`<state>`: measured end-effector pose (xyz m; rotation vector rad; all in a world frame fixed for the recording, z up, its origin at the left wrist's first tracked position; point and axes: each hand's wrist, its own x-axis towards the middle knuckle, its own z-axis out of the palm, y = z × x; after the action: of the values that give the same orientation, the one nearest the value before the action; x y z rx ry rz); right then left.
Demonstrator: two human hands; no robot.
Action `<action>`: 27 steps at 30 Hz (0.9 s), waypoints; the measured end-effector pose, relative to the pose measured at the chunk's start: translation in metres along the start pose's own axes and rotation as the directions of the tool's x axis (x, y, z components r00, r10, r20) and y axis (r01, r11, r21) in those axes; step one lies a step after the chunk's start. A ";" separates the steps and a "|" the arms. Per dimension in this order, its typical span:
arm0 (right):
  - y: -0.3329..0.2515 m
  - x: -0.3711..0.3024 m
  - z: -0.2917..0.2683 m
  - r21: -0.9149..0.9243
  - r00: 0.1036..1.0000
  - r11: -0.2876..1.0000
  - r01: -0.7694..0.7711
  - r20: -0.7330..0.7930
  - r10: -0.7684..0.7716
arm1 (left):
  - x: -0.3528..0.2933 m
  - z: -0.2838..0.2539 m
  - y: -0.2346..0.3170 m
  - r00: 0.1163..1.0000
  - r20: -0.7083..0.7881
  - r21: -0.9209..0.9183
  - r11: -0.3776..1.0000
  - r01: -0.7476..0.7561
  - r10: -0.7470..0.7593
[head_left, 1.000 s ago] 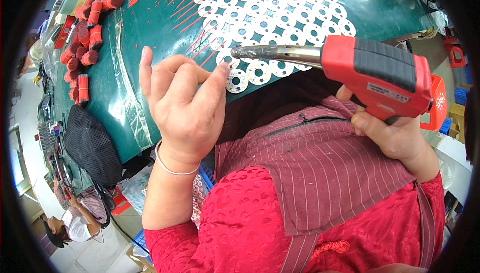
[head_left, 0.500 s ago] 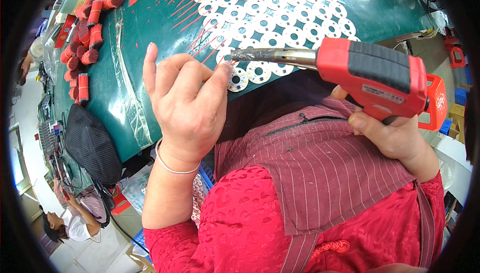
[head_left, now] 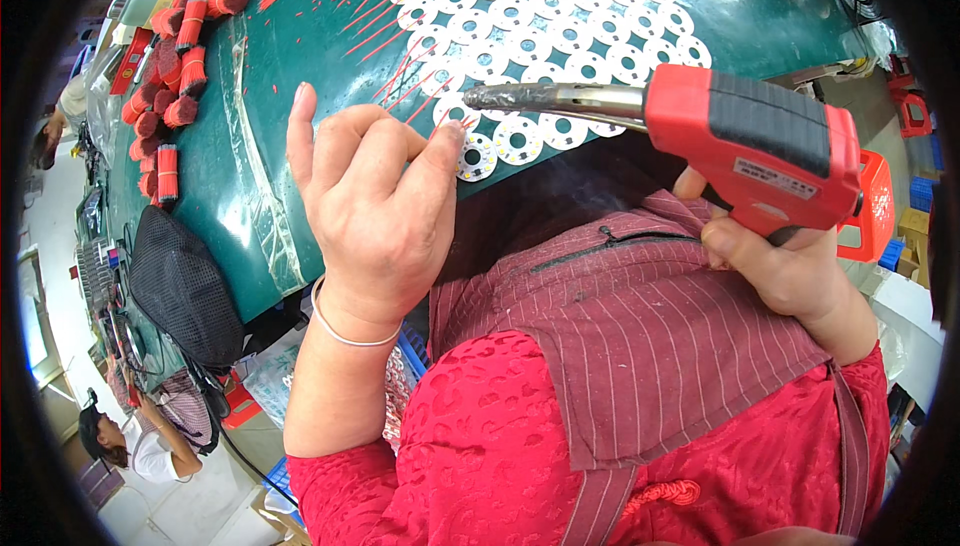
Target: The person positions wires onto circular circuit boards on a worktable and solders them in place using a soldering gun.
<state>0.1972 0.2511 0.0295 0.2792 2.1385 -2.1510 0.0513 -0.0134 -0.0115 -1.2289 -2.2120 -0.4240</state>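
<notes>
My right hand [head_left: 775,256] grips a red and black soldering gun [head_left: 750,151] by its handle. The gun's dark tip points left, just above the nearest row of white ring-shaped LED circuit boards [head_left: 520,141]. Close below that tip, my left hand [head_left: 375,211] is pinched at the near left corner of the boards, its little finger raised. A short bit of red wire [head_left: 467,124] shows at the pinching fingertips; the rest of it is hidden by the hand. Several red wires [head_left: 378,43] stick out from the left side of the board sheet.
Bundles of red wire [head_left: 190,71] lie along the left of the green tabletop [head_left: 300,56], beside a strip of clear tape [head_left: 255,161]. A black mesh bag [head_left: 180,266] hangs at the left edge. Another person [head_left: 140,446] is at the lower left.
The soldering gun has risen slightly and shifted right, its tip coming up off the spot by my fingertips. My left hand stays nearly still. Faint smoke shows below the boards.
</notes>
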 end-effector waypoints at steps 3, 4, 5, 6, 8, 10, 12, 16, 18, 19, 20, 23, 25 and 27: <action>-0.003 0.005 -0.001 -0.099 0.994 0.990 0.102 0.046 -0.098 | 0.003 -0.003 -0.004 1.000 -0.009 0.021 1.000 -0.007 0.008; -0.004 0.004 -0.002 -0.145 0.991 0.982 0.120 0.083 -0.109 | 0.003 -0.005 -0.005 1.000 -0.018 0.039 0.999 -0.014 0.015; -0.006 0.003 -0.003 -0.191 0.985 0.971 0.144 0.120 -0.122 | 0.000 -0.004 -0.002 0.999 -0.032 0.025 1.000 -0.006 0.007; -0.007 0.000 -0.001 -0.151 0.996 0.987 0.062 0.067 -0.052 | -0.001 -0.006 0.000 1.000 -0.008 0.024 1.000 -0.001 0.001; -0.008 -0.001 -0.001 -0.093 1.000 0.996 -0.016 0.009 0.017 | -0.002 -0.003 0.001 1.000 -0.008 -0.018 0.999 0.027 -0.027; -0.007 -0.001 -0.003 -0.043 0.999 0.998 -0.046 -0.017 0.046 | -0.003 -0.004 0.003 0.998 -0.046 -0.056 0.998 0.035 -0.037; -0.002 -0.001 -0.005 -0.070 0.999 0.997 -0.026 -0.042 0.023 | 0.000 -0.010 0.007 0.998 -0.014 -0.083 0.994 0.065 -0.066; 0.007 -0.002 -0.005 -0.013 0.994 0.994 0.109 -0.032 -0.109 | -0.004 -0.015 0.012 0.997 -0.029 -0.070 0.995 0.074 -0.076; 0.002 0.000 -0.003 -0.003 0.999 1.000 0.024 -0.046 -0.024 | -0.004 -0.018 0.010 0.996 -0.026 -0.062 0.995 0.081 -0.083; 0.004 0.000 -0.003 -0.011 0.997 0.999 0.051 -0.056 -0.051 | -0.003 -0.018 0.009 0.997 -0.021 -0.069 0.995 0.076 -0.078; 0.004 -0.001 -0.005 -0.014 0.997 0.998 0.058 -0.058 -0.059 | -0.002 -0.017 0.008 0.997 -0.016 -0.077 0.994 0.073 -0.074; 0.004 0.005 -0.007 -0.010 0.999 0.999 0.036 -0.035 -0.037 | 0.000 -0.017 0.006 0.996 -0.011 -0.061 0.995 0.084 -0.084; 0.002 0.004 -0.008 -0.001 0.998 0.999 0.039 -0.053 -0.039 | 0.001 -0.014 0.006 0.996 -0.011 -0.065 0.994 0.084 -0.085; 0.001 0.003 -0.012 0.000 0.997 0.998 0.057 -0.045 -0.057 | 0.003 -0.011 0.009 0.996 -0.015 -0.050 0.995 0.086 -0.087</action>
<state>0.1956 0.2631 0.0280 0.2722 2.1959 -2.1970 0.0609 -0.0126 -0.0009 -1.1526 -2.2586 -0.5243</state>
